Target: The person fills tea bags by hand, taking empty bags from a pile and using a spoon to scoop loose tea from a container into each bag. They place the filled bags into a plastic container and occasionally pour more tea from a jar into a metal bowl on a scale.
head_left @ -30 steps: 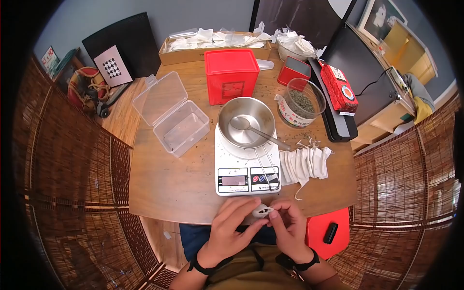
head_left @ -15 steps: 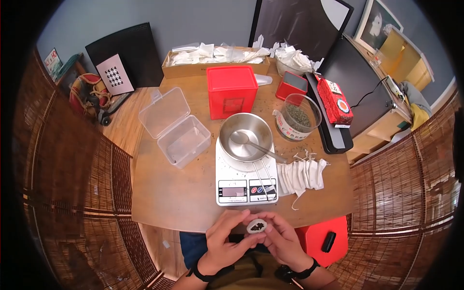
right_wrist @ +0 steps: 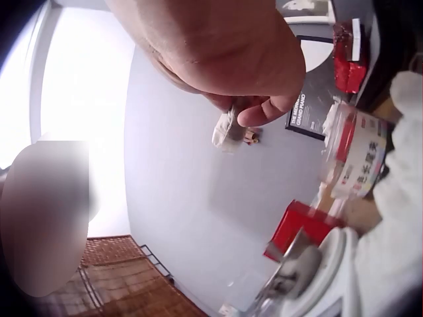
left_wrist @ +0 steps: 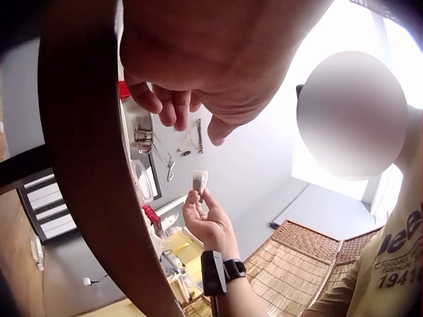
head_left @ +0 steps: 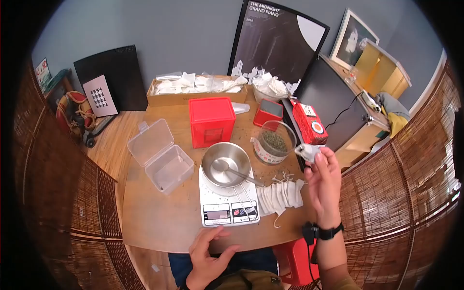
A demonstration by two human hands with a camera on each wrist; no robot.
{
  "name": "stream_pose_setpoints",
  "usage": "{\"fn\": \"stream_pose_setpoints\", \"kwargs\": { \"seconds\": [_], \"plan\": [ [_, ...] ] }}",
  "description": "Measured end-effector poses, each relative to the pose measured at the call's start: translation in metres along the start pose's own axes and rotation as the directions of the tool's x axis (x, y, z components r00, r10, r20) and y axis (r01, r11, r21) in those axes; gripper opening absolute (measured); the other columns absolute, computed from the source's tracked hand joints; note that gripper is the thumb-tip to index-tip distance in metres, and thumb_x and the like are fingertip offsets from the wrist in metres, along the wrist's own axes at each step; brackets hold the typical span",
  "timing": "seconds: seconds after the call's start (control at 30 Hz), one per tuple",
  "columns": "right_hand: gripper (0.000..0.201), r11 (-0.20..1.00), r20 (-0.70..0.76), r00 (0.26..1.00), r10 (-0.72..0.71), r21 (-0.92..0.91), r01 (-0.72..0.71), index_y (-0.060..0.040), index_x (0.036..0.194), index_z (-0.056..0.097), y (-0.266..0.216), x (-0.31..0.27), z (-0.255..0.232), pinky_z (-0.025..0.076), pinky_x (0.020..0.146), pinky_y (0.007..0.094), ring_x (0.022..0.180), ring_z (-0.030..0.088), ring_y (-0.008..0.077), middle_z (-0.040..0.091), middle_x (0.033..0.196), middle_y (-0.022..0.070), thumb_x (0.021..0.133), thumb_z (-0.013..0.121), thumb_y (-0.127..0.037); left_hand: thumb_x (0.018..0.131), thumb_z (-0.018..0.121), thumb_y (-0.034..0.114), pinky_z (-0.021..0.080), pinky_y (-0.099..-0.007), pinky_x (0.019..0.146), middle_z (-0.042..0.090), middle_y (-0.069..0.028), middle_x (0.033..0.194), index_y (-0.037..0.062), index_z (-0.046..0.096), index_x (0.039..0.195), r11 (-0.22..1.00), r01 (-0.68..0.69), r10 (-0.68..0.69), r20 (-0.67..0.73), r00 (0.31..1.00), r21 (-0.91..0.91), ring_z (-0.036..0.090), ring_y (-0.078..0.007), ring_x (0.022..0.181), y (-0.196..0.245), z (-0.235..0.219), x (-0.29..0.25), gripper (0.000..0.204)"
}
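The right hand point(head_left: 325, 181) is raised at the table's right side and pinches a small white cloth bag point(head_left: 308, 152) between thumb and fingers. In the left wrist view the same bag point(left_wrist: 199, 179) stands up from the fingertips; the right wrist view shows the bag point(right_wrist: 228, 132) below the fingers. At the table's front edge the left hand point(head_left: 208, 256) holds nothing, thumb and fingers apart. Before it stands a white scale point(head_left: 217, 221) bearing a steel pot point(head_left: 212, 179) with a spoon point(head_left: 237, 173). A row of filled white bags point(head_left: 281, 195) lies right of the scale.
A tub of dried leaves point(head_left: 273, 145) stands behind the row, near a red packet point(head_left: 309, 124). Behind the pot is a red canister point(head_left: 212, 123); an open clear box point(head_left: 169, 169) sits left. A carton of white bags point(head_left: 193, 97) spans the back. Woven screens point(head_left: 396, 217) flank the table.
The hands have parted. The right hand has carried the small bag up and to the right, while the left has let go of it and stays near the table's front edge. The head view has shifted.
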State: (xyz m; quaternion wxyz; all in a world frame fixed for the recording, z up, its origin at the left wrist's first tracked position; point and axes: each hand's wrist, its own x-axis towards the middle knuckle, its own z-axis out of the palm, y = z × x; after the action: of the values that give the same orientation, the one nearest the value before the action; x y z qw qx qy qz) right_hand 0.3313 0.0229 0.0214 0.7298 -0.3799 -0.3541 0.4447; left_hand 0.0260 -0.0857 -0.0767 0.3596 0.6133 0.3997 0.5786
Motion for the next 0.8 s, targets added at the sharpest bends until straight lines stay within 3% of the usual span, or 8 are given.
{"fn": "stream_pose_setpoints", "kwargs": {
  "seconds": [0.07,0.17,0.3,0.4,0.47,0.67,0.73,0.8],
  "plan": [
    [0.029,0.998,-0.038,0.999,-0.035,-0.056,0.033,-0.0061,0.130,0.057,0.002,0.033,0.006,0.059,0.075,0.0236,0.093,0.071,0.0105,0.075,0.112,0.0055,0.106,0.073,-0.007,0.082,0.092,-0.003,0.053,-0.0319,0.089,0.075,-0.0142,0.109,-0.0031,0.066,0.136,1.000,-0.009,0.009,-0.029,1.000,0.005,0.069,-0.0209,0.099,-0.004,-0.003,0.000,0.061],
    [0.034,0.917,0.011,0.980,-0.197,-0.352,0.189,-0.0042,0.127,0.059,0.022,0.075,-0.003,0.057,0.079,0.0220,0.097,0.070,0.0092,0.073,0.114,0.0043,0.101,0.080,-0.005,0.083,0.087,-0.010,0.052,-0.0303,0.090,0.070,-0.0129,0.113,-0.0046,0.065,0.135,0.996,0.092,-0.090,-0.110,0.990,0.008,0.067,-0.0179,0.100,-0.018,-0.004,-0.006,0.057],
    [0.030,0.764,0.186,0.944,-0.273,-0.554,0.330,0.0000,0.126,0.063,0.048,0.106,-0.012,0.057,0.082,0.0221,0.102,0.070,0.0119,0.074,0.115,0.0082,0.099,0.077,0.002,0.084,0.085,-0.008,0.054,-0.0324,0.084,0.073,-0.0135,0.105,-0.0042,0.068,0.129,0.995,0.102,-0.099,-0.199,0.975,0.006,0.069,-0.0218,0.093,-0.013,0.004,-0.002,0.049],
    [0.031,0.651,0.251,0.925,-0.286,-0.657,0.380,0.0010,0.128,0.065,0.047,0.103,-0.001,0.057,0.077,0.0223,0.106,0.070,0.0115,0.075,0.119,0.0107,0.099,0.076,0.003,0.094,0.082,0.000,0.055,-0.0307,0.076,0.074,-0.0111,0.103,-0.0008,0.071,0.129,0.992,0.048,-0.027,-0.176,0.984,0.114,0.067,-0.0192,0.083,-0.003,0.003,0.003,0.036],
    [0.032,0.620,0.256,0.923,-0.286,-0.686,0.382,0.0013,0.131,0.066,0.045,0.103,0.002,0.057,0.073,0.0229,0.105,0.069,0.0105,0.075,0.124,0.0125,0.100,0.074,0.003,0.094,0.083,-0.001,0.056,-0.0335,0.085,0.075,-0.0128,0.103,-0.0008,0.069,0.132,0.983,0.095,-0.075,-0.133,0.988,0.157,0.069,-0.0234,0.092,-0.002,0.002,0.002,0.040],
    [0.023,0.555,0.282,0.871,-0.402,-0.682,0.477,0.0007,0.123,0.064,0.038,0.104,0.012,0.057,0.071,0.0250,0.094,0.070,0.0115,0.077,0.127,0.0122,0.101,0.072,0.003,0.094,0.083,0.000,0.057,-0.0345,0.080,0.076,-0.0132,0.101,0.0001,0.071,0.129,0.978,0.064,-0.040,-0.123,0.992,0.197,0.069,-0.0237,0.088,0.000,0.004,0.004,0.037],
    [0.023,0.375,0.380,0.846,-0.373,-0.773,0.512,0.0008,0.120,0.062,0.035,0.103,0.013,0.057,0.070,0.0270,0.091,0.071,0.0133,0.078,0.127,0.0145,0.100,0.073,0.002,0.094,0.083,0.001,0.057,-0.0353,0.080,0.076,-0.0137,0.100,0.0005,0.071,0.129,0.979,0.065,-0.042,-0.121,0.992,0.196,0.070,-0.0247,0.088,-0.001,0.004,0.004,0.036],
    [0.023,0.370,0.360,0.844,-0.398,-0.779,0.507,0.0013,0.120,0.062,0.035,0.100,0.018,0.057,0.071,0.0276,0.090,0.071,0.0139,0.078,0.126,0.0156,0.100,0.073,0.002,0.094,0.083,0.001,0.057,-0.0360,0.079,0.076,-0.0142,0.100,0.0008,0.072,0.128,0.979,0.068,-0.045,-0.122,0.992,0.193,0.070,-0.0256,0.087,-0.001,0.003,0.004,0.036]
  ]
}}
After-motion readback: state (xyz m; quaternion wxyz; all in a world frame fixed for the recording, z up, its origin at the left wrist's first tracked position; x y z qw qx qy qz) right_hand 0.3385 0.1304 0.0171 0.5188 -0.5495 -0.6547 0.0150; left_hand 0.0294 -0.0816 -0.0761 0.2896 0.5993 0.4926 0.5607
